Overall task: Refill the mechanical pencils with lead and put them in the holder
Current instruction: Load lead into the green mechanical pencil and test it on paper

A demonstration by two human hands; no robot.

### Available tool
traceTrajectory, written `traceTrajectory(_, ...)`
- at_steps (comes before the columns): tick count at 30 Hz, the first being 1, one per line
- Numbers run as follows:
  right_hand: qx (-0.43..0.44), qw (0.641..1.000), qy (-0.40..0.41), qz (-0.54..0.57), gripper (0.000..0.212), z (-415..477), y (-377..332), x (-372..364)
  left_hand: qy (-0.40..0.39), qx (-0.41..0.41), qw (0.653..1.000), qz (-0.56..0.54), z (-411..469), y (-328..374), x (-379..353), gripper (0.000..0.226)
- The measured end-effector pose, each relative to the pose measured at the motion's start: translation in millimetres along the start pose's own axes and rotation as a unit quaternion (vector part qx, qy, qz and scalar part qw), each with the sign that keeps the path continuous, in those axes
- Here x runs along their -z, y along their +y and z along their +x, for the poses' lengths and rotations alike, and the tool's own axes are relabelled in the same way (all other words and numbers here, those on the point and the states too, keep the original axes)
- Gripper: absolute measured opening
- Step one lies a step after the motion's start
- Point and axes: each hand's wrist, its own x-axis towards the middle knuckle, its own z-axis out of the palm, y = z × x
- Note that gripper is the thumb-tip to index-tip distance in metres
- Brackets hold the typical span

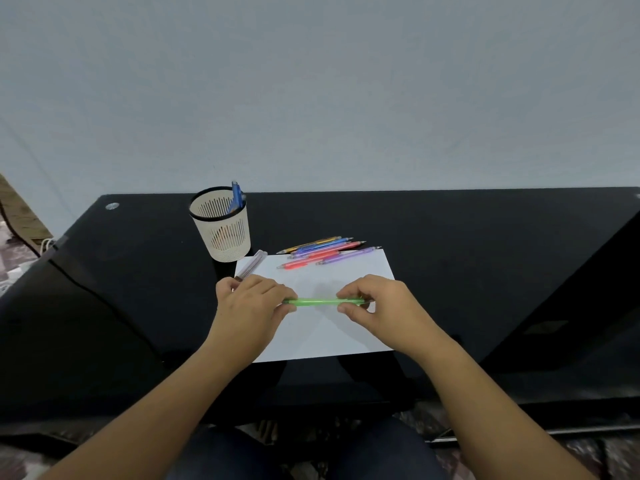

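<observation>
One green pencil [317, 301]; left hand [251, 304], right hand [379, 306]

left hand [252, 303] pinches green pencil [317, 301] | right hand [378, 303] pinches its other end

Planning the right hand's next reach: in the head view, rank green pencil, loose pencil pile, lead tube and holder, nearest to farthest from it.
1. green pencil, pinched in the right hand itself.
2. loose pencil pile, just beyond, at the far edge of the paper.
3. lead tube, leftward, by the left hand.
4. holder, farthest left and back.
</observation>
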Motion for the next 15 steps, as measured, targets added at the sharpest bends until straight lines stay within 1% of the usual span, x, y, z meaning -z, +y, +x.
traceTrajectory(2,-0.019,0.997,0.025,0.071,0.016,-1.1,-0.1,-0.5,-0.005,0.009,1.000,0.007,0.1,-2.0,-0.3,0.018)
traceTrajectory(4,-0.029,0.987,0.078,0.135,0.018,-0.2,0.3,-0.4,-0.016,0.029,0.999,0.013,1.4,-4.4,0.1,0.022)
traceTrajectory(6,-0.027,0.983,0.129,0.129,0.016,2.1,0.3,0.6,-0.031,0.045,0.998,0.016,2.4,-6.3,1.3,0.022)
traceTrajectory(7,-0.021,0.985,0.141,0.099,0.017,3.7,-0.9,1.8,-0.036,0.049,0.998,0.017,2.9,-7.0,1.7,0.022)
traceTrajectory(9,0.007,0.991,0.134,0.019,0.023,6.7,-2.2,2.8,-0.041,0.052,0.998,0.016,3.0,-7.8,2.2,0.022)
traceTrajectory(12,0.045,0.990,0.078,-0.112,0.029,12.2,-1.1,0.3,-0.036,0.048,0.998,0.016,2.8,-8.2,1.8,0.022)
traceTrajectory(15,0.055,0.973,0.025,-0.225,0.031,17.0,-0.7,-6.3,-0.041,0.051,0.998,0.019,3.0,-8.2,1.7,0.023)
